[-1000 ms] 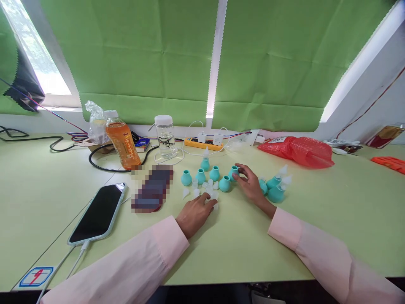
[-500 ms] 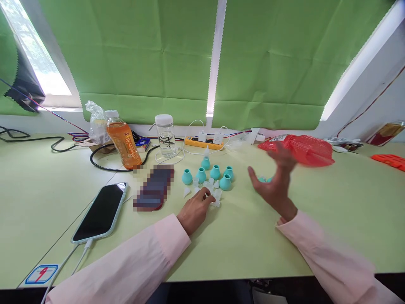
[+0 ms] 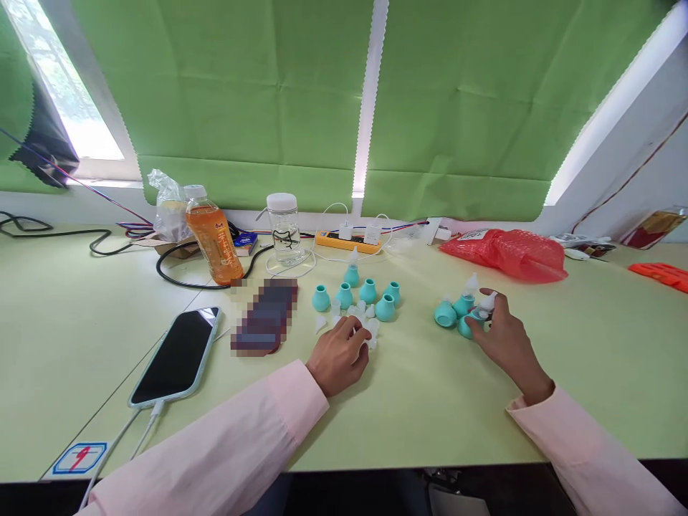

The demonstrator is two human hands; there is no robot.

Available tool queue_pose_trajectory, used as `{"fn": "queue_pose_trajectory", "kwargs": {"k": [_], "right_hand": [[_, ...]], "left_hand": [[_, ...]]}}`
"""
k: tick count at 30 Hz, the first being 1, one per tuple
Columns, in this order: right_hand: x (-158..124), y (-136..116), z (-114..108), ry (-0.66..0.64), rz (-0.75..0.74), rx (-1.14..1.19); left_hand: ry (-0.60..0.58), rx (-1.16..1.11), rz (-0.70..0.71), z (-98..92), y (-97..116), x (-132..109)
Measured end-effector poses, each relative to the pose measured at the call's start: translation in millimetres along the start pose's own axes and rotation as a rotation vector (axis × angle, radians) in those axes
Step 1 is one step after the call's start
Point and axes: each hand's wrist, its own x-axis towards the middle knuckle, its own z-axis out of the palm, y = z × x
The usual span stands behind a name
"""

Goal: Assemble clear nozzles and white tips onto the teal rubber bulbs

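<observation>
My left hand (image 3: 340, 356) rests on a small heap of clear plastic nozzle pieces (image 3: 373, 328), its fingers curled down and closed on a clear piece that they partly cover. Behind the heap stand several open-mouthed teal squeeze bulbs (image 3: 385, 308). One teal bulb with a clear nozzle fitted (image 3: 351, 275) is upright at their back. To the right, my right hand (image 3: 508, 344) has thumb and fingers around a nozzle-fitted squeeze bulb (image 3: 469, 326). Beside it are another fitted bulb (image 3: 463, 305) standing upright and a teal bulb (image 3: 445, 314) tipped on its side.
A phone (image 3: 177, 357) on a cable and a blurred dark red item (image 3: 266, 319) lie left. Behind stand an orange drink bottle (image 3: 215, 242), a clear cup (image 3: 284, 233) and a yellow power strip (image 3: 347, 243). A red bubble-wrap bag (image 3: 510, 254) lies back right.
My right hand has come down and to the right, from raised with fingers spread to closed around a nozzle-fitted bulb. The left hand stays at the clear pieces.
</observation>
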Motion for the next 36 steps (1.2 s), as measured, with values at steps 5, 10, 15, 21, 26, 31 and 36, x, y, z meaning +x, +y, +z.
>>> {"fn": "queue_pose_trajectory", "kwargs": {"k": [5,10,15,21,26,31,36], "right_hand": [[-6.5,-27.3,-12.6,0.298,-0.096,0.11],[-19.1,-73.1,-8.2,0.217,-0.517,0.194],[-32.8,-118.0,11.3,-0.437,-0.813,0.228],[-51.2,-126.6,11.6,-0.582,-0.659,0.339],[-52.0,-122.0,12.5,-0.535,-0.659,0.397],[-53.8,-121.1,9.2,-0.448,-0.757,0.454],[-54.4,-122.9,4.9,-0.516,-0.638,0.512]], "left_hand": [[0.04,-0.006,-0.038,-4.8,2.6,0.3],[0.07,-0.144,-0.088,-18.5,7.1,-0.8],[0.03,-0.237,-0.155,-20.7,5.6,-1.0],[-0.196,-0.491,-0.24,-11.1,7.2,1.8],[-0.283,-1.124,-0.471,-3.8,10.1,3.0],[-0.247,-1.307,-0.645,-6.3,0.3,9.9],[0.084,-0.517,-0.452,-18.1,-10.2,12.7]]}}
